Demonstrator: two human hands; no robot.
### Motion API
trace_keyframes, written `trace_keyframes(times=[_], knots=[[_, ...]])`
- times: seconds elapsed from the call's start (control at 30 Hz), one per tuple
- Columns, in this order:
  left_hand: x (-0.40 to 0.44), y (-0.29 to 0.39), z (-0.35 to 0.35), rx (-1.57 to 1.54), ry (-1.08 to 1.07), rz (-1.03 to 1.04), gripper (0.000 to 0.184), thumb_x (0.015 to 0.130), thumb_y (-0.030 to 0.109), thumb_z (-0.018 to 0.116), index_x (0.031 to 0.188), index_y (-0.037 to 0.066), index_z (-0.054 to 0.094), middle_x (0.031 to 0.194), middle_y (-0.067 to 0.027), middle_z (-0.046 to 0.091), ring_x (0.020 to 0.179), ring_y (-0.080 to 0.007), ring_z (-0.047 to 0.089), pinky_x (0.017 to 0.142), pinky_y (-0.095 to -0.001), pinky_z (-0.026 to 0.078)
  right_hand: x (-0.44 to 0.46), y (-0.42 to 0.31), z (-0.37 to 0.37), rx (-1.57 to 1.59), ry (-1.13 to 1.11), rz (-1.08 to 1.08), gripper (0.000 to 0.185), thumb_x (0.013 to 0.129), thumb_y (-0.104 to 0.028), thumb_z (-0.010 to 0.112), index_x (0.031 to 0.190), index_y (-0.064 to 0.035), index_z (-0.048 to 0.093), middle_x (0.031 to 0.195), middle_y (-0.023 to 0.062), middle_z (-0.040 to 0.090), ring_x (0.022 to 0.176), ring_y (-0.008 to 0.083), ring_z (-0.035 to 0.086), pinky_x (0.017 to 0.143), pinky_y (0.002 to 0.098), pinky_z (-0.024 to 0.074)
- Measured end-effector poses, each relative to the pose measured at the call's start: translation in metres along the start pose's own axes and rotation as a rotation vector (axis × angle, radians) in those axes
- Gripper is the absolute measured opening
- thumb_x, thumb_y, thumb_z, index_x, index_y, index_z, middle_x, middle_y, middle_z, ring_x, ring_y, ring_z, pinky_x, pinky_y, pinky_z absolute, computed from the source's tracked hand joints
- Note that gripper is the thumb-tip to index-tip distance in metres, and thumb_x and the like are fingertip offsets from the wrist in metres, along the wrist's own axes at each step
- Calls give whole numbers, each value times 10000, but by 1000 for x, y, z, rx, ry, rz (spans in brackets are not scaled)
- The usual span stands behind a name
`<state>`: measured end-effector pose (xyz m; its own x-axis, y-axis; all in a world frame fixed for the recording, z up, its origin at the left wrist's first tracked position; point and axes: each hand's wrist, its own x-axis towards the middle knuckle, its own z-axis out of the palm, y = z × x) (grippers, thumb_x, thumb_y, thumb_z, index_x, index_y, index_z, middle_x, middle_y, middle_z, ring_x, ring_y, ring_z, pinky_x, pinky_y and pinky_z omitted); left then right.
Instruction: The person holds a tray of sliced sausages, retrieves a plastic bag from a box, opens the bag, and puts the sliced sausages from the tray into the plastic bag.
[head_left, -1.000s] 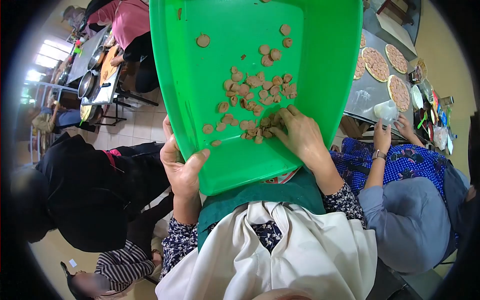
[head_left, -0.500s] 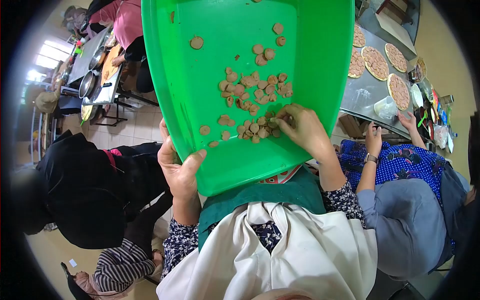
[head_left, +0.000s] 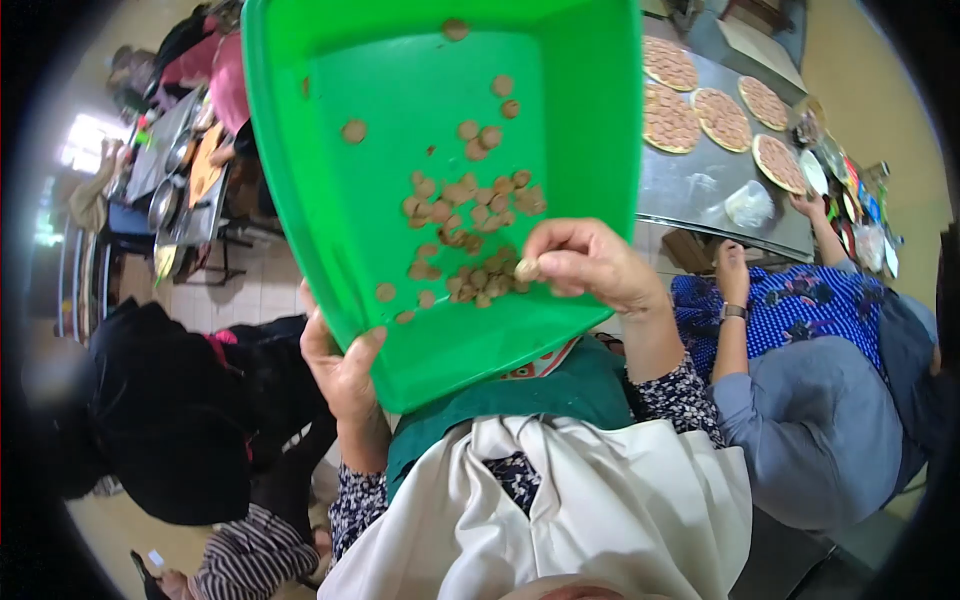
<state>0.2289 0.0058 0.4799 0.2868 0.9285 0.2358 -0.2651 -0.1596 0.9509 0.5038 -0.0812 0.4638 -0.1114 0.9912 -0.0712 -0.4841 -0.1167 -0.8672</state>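
My left hand [head_left: 343,365] grips the lower left rim of a large green tub [head_left: 440,375], with the thumb over the edge. The tub is held at the front of my body. Many round brown slices [head_left: 475,215] lie scattered and clumped on its bottom, the densest clump near the lower right. Above that clump, my right hand [head_left: 585,268] pinches one pale slice [head_left: 527,269] between thumb and fingertips. The rest of its fingers are curled.
To the right, a metal table [head_left: 690,195] carries several round flat doughs [head_left: 720,119] topped with slices, plus a plastic cup [head_left: 749,204]. A person in blue [head_left: 800,300] sits beside it. At left are a person in black [head_left: 170,410] and another work table [head_left: 200,225] with pans.
The tub has shifted left in view. My right hand has lifted off the clump with a slice in its fingertips. The neighbour's hand has moved toward the items beyond the doughs.
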Motion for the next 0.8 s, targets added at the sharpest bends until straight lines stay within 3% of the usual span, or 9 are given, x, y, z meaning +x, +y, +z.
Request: trace_keyframes(times=[0.03,0.13,0.2,0.33,0.4,0.47,0.53,0.8], knots=[[3,5,5,14,-41,-46,248,745,-61,618,991,-96,635,1231,-107,445,1019,-220,601,753,-381,630,-3,-6,4,43,-55,-5,201,917,-189,656,989,-2,638,825,-8,633,541,12,400,458,187,290],[5,-4,-12,13,-55,-110,285,744,-67,610,1027,-71,648,1196,-98,550,1030,-189,599,892,-346,535,-13,-34,28,25,-256,-118,162,906,-161,664,920,0,654,801,17,630,643,75,507,569,219,389],[8,-12,-24,31,-74,-111,296,741,-68,610,1033,-61,655,1205,-94,568,1039,-177,597,944,-333,482,-30,-55,50,189,-358,-57,127,890,-146,679,895,-18,675,813,24,643,705,105,548,634,254,421],[16,-19,-29,58,-59,-177,300,733,-60,621,1028,-39,673,1259,-84,576,1141,-164,548,1065,-319,340,-36,-68,63,111,-643,-236,104,889,-126,687,933,-33,701,838,17,657,681,128,550,623,266,419],[17,-22,-27,87,-33,-152,291,731,-55,627,1018,-37,677,1262,-84,570,1197,-176,507,1079,-326,319,-38,-71,73,103,-782,-297,105,904,-116,681,950,-25,704,847,25,650,655,142,529,596,268,414],[23,-24,-24,120,2,-129,282,730,-51,633,1007,-35,681,1266,-84,564,1253,-188,465,1092,-333,298,-37,-64,80,91,-814,-401,157,907,-173,658,946,-20,659,855,31,612,604,85,521,506,215,402],[26,-30,-23,110,-60,-16,345,762,-62,610,1095,22,636,1004,-55,680,867,-139,648,803,-291,528,-36,-61,81,106,-830,-422,159,907,-175,659,947,-21,657,852,32,608,605,88,522,505,216,402],[24,-21,-20,102,-37,7,334,757,-40,624,1085,18,638,992,-64,684,861,-149,651,797,-294,530,-34,-62,92,147,-871,-506,178,899,-190,672,977,-32,649,829,38,578,637,122,532,490,232,407]])
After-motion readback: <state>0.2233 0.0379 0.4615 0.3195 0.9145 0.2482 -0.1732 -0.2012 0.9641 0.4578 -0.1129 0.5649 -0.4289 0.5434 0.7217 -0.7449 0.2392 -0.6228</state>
